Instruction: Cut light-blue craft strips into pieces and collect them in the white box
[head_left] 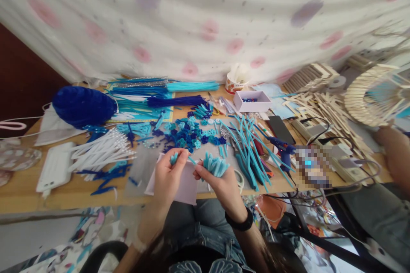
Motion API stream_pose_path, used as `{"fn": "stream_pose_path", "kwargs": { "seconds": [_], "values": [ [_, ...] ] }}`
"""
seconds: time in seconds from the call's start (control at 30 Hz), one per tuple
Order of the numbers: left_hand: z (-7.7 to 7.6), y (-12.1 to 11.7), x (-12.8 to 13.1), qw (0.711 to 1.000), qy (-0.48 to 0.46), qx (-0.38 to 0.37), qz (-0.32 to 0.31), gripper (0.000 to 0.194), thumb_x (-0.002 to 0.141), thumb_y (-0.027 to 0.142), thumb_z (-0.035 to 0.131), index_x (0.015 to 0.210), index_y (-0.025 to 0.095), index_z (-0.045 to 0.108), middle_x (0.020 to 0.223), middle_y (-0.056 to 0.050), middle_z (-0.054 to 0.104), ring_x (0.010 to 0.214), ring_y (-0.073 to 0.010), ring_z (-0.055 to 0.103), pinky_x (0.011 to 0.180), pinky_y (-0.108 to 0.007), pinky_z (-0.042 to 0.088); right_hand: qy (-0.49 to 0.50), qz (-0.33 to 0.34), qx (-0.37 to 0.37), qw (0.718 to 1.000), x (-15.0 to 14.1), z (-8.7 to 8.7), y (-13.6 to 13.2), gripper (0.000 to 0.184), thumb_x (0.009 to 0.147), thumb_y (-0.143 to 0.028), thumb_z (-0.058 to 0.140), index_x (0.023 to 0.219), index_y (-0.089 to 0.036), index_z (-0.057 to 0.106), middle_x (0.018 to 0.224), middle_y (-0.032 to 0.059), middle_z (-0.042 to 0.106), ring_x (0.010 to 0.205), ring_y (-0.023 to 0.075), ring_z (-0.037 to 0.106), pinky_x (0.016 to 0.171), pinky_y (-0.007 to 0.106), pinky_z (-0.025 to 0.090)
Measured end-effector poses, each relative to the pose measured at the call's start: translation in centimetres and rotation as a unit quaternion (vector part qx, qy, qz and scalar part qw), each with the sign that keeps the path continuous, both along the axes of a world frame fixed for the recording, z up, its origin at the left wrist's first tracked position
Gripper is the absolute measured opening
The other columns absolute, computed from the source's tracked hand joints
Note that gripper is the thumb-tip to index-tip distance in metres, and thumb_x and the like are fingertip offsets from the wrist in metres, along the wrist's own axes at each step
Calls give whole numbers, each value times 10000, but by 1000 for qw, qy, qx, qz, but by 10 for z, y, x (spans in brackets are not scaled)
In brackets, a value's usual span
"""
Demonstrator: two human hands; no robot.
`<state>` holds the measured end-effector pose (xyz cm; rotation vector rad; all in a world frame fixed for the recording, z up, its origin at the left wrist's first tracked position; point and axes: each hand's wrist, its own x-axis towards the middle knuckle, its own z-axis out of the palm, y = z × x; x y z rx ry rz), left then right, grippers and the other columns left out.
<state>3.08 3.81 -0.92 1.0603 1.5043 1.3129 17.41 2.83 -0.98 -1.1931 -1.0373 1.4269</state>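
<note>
Left hand point(168, 172): thumb and forefinger pressed together on a light-blue stem point(191, 160); other fingers curled, a short blue piece point(174, 158) showing above them. Right hand point(226, 185): thumb and forefinger pinched near the stem's other end; remaining fingers largely hidden behind a bundle point(216, 164) of light-blue pieces. Stem: between the hands, above a pale tray point(187, 192). Blue flowers point(185, 133): heaped beyond, on the table point(24, 194).

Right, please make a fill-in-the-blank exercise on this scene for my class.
1. The bigger bunch of light-blue stems is in the person's ____ hand.
2. The wristband is ____.
3. The glue gun is mostly ____.
4. The curtain has pink and ____ blotches.

Missing words: right; black; blue; purple.
</note>
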Motion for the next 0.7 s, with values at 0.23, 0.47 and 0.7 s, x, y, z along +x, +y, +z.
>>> {"fn": "stream_pose_path", "kwargs": {
  "seconds": [0.23,0.47,0.7],
  "values": [
    [3,3,-19,999,1,-4,51,345,815,535,711,847,192,723,635,33,577,586,-113,483,536,-207,354,9,8,8,1000,5,2,-2,226,754,-400,806,729,-186,739,641,25,732,620,180,682,662,302,557],
    [10,5,-21,955,-240,-101,-139,451,528,514,926,694,146,724,527,30,572,506,-92,473,487,-195,358,77,52,1,996,6,1,-5,221,816,-369,778,705,-186,720,634,1,716,607,134,649,659,260,524],
    [7,-1,-11,925,-339,-102,-137,458,486,448,963,645,148,655,539,22,603,512,-106,548,510,-212,464,104,78,-11,991,6,3,-8,217,826,-367,778,719,-192,707,623,-14,692,593,134,625,649,278,505]
  ]
}}
